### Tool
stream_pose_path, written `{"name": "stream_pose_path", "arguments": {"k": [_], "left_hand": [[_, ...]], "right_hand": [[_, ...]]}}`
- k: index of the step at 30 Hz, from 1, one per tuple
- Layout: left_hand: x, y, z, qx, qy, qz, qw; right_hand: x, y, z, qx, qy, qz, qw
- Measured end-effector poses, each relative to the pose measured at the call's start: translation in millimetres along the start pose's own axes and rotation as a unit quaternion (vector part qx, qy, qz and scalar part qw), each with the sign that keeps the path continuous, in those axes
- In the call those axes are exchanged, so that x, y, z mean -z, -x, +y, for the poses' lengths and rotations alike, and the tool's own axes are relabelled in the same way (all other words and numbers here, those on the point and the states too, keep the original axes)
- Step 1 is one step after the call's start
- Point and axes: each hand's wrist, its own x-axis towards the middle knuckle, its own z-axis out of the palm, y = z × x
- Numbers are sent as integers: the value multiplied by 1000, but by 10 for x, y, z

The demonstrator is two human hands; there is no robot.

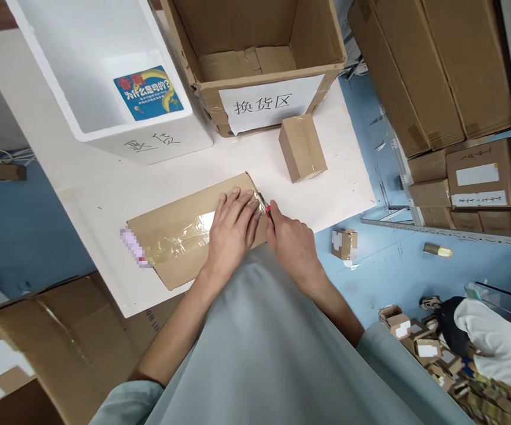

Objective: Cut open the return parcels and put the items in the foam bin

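Note:
A flat, long cardboard box with clear tape along its top lies at a slant near the front of the white table. My left hand rests on the box's right part, palm down, its fingers spread over the tape. In my right hand is a red and black box cutter, its tip at the taped right end of the box. How far the blade is in the tape cannot be made out.
Behind stand a white foam box holding a blue booklet and a large open carton. A small box sits before the carton. Shelved cartons are at right. A person bends among boxes at lower right.

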Motion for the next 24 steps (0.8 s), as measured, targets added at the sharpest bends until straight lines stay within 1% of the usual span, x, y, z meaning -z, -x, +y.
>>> {"name": "stream_pose_path", "arguments": {"k": [6,9,14,17,20,24], "left_hand": [[-17,64,-5,-8,41,10,999],[-20,77,-32,-9,56,11,998],[-61,93,-60,-1,77,14,997],[-87,102,-75,-3,86,17,996],[-84,93,-91,-4,90,14,996],[-75,65,-89,-6,88,16,996]], "right_hand": [[146,-10,-274,-19,77,-1,997],[178,-12,-342,-28,98,3,995],[82,123,-311,-62,141,-13,988],[20,170,-303,-71,158,-6,985],[-25,197,-308,-67,166,11,984],[-119,251,-262,-90,158,2,983]]}}
